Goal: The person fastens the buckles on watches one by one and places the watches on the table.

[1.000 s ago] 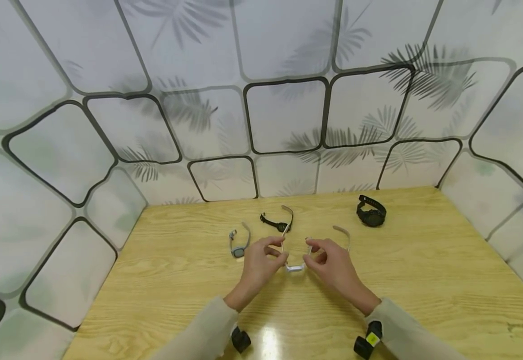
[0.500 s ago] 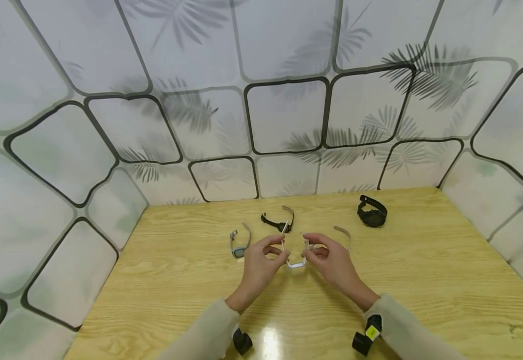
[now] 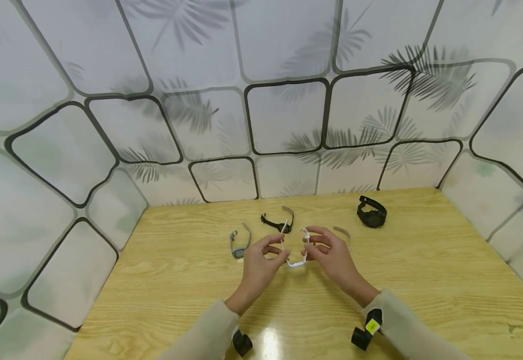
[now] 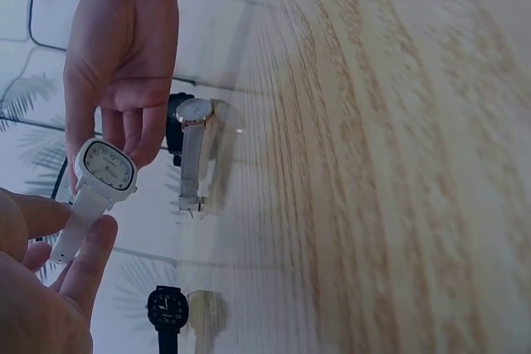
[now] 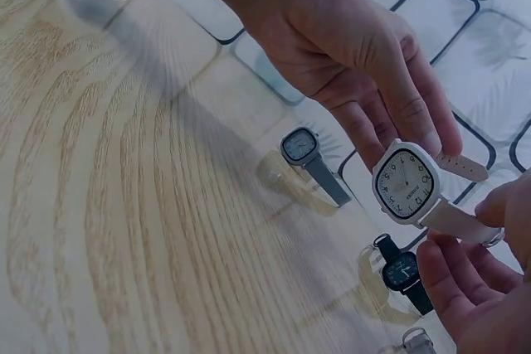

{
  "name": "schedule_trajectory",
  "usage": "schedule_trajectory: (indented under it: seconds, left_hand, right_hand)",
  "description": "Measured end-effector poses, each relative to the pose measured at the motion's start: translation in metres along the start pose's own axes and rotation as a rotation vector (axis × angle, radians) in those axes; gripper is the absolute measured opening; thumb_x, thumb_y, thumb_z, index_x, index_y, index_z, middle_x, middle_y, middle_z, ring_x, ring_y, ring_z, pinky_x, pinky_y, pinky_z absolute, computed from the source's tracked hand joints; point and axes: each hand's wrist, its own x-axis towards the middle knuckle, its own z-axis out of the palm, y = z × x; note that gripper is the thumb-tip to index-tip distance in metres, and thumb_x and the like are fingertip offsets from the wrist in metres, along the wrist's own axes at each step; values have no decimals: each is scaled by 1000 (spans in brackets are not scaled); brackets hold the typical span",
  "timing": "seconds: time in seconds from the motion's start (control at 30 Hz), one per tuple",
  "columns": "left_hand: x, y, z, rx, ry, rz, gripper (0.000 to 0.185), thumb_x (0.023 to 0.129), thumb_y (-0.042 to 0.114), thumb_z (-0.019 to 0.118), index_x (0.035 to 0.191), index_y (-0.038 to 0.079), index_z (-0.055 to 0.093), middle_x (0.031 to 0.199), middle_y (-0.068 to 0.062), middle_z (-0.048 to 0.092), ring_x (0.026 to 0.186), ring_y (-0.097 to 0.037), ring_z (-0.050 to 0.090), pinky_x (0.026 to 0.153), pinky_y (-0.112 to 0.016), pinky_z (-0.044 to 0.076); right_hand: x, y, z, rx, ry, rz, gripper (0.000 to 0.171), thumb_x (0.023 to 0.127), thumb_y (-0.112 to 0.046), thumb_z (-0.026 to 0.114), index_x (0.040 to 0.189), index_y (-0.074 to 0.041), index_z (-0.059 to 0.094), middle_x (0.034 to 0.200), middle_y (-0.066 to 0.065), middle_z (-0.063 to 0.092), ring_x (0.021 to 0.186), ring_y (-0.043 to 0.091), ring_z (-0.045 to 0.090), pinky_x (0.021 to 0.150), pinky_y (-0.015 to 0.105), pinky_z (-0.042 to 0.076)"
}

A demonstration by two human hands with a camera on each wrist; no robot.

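Observation:
A white wristwatch (image 3: 297, 264) with a rounded-square dial is held up off the table between both hands, strap ends raised. My left hand (image 3: 259, 264) pinches the strap half with holes, whose tip sticks out beyond the fingers. My right hand (image 3: 332, 258) pinches the buckle half, and the buckle (image 3: 305, 231) shows above its fingertips. In the right wrist view the dial (image 5: 406, 182) faces the camera close to the left fingertips. The two strap ends are apart.
Behind the hands lie a grey-blue watch (image 3: 239, 251) and a small black watch (image 3: 283, 226). A pale-strapped round watch (image 4: 194, 110) is partly hidden by the right hand in the head view. Further right sits a large black watch (image 3: 372, 217). Patterned fabric walls (image 3: 286, 117) border the wooden table (image 3: 166, 280).
My right hand has moved slightly left and its fingers have shifted along the strap, so the buckle end now stands up above them. The left hand has barely moved.

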Motion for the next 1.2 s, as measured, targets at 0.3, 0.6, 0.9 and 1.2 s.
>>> schedule_trajectory:
  seconds: [0.3,0.6,0.9,1.2]
  left_hand:
    - [-2,-2,-1,-10,6,11,35,89,-2,79,122,3,72,115,-17,69,83,-33,74,68,-25,62]
    - [0,-3,-1,-69,10,-34,13,97,4,71,108,-3,73,103,-23,70,84,-41,71,68,-35,63]
    - [2,-3,-5,-68,-5,-74,13,97,1,71,103,-6,62,96,-21,71,81,-39,72,67,-40,64]
    - [3,-3,-11,-70,-61,-116,24,99,6,70,122,0,68,98,-28,71,77,-46,70,64,-48,62]
  right_hand:
    - [2,1,1,9,48,6,29,105,-20,63,128,-3,66,115,33,63,86,40,71,71,47,63]
    - [0,0,1,46,53,75,32,103,-24,66,122,2,67,115,32,65,81,32,71,67,48,63]
    - [-3,1,0,28,24,123,41,103,-25,66,133,4,65,122,28,65,86,29,72,71,44,63]
    - [-6,-6,-1,5,6,127,37,103,-23,66,128,4,67,111,29,67,86,29,72,69,40,63]
